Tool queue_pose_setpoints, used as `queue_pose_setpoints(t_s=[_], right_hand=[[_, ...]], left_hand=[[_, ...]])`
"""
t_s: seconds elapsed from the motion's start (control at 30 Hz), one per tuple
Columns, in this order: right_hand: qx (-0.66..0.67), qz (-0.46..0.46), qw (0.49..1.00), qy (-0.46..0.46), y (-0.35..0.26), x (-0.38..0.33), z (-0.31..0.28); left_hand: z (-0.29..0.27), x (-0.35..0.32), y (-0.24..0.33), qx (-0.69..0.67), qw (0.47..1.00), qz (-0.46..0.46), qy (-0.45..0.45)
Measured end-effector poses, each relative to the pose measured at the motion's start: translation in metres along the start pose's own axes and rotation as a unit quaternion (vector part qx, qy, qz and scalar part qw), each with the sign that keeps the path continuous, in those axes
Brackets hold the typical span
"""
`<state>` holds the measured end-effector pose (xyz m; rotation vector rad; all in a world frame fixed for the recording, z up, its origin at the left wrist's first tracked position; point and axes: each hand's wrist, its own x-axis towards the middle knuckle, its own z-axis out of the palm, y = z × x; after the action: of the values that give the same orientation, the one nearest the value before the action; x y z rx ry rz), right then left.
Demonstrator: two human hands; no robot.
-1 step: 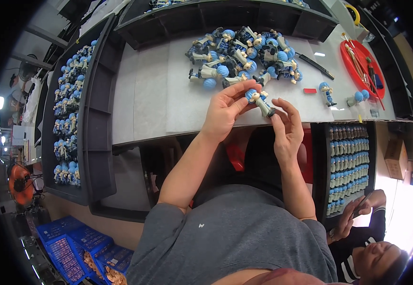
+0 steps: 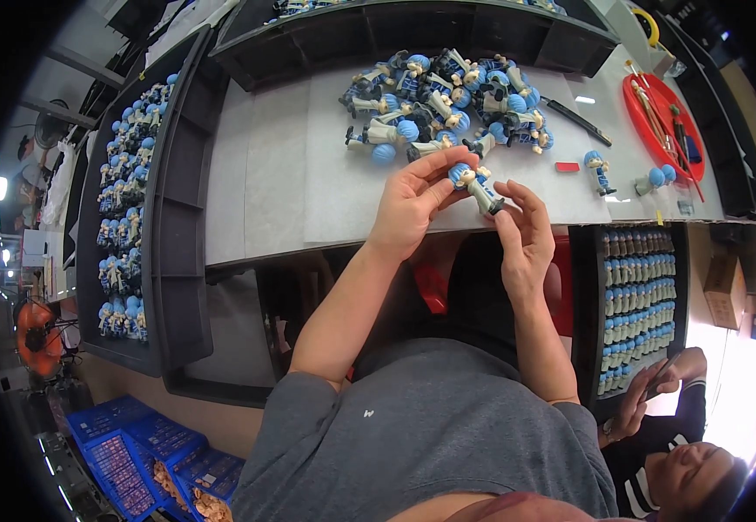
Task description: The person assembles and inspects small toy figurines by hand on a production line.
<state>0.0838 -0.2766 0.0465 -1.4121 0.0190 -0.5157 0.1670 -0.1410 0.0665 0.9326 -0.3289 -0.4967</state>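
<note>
A small figurine [image 2: 480,188] with light-blue hair, a pale coat and dark shoes lies tilted between my hands, over the table's near edge. My left hand [image 2: 411,202] pinches it around the head and upper body with thumb and fingers. At the other end, my right hand [image 2: 524,228] has its thumb and fingertips at the shoes, its remaining fingers curled. Just beyond my hands, a heap of similar figurines [image 2: 439,109] lies on the white tabletop. To the right, one figurine [image 2: 598,172] lies alone, with two more blue-haired pieces [image 2: 659,177] farther right.
A red tray [image 2: 637,111] holds brushes. Near it lie a black pen-like tool [image 2: 576,120] and a small red block [image 2: 567,166]. Dark crates of figurines stand left [image 2: 178,244] and lower right [image 2: 587,304]; another crate [image 2: 325,56] borders the back. At lower right, a person holds a phone [image 2: 661,376].
</note>
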Motion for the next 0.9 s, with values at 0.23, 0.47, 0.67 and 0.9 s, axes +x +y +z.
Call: queue_pose_setpoints(t_s=[0.23, 0.47, 0.67, 0.9], right_hand=[[0.025, -0.012, 1.0, -0.014, 0.0, -0.0004, 0.0064], [0.061, 0.05, 0.997, -0.013, -0.0041, 0.0025, 0.0052], [0.058, 0.086, 0.995, -0.008, -0.0065, 0.0017, 0.0036], [0.058, 0.056, 0.997, -0.017, 0.0015, 0.0001, 0.0013]], left_hand=[[0.0003, -0.0001, -0.0002, 0.003, 1.0, 0.011, -0.011], [-0.0006, 0.0001, -0.0021, 0.014, 1.0, -0.002, 0.009], [0.0, 0.0, -0.0042, 0.026, 0.999, 0.0, 0.024], [0.0014, -0.0007, -0.0025, 0.037, 0.999, 0.015, 0.011]])
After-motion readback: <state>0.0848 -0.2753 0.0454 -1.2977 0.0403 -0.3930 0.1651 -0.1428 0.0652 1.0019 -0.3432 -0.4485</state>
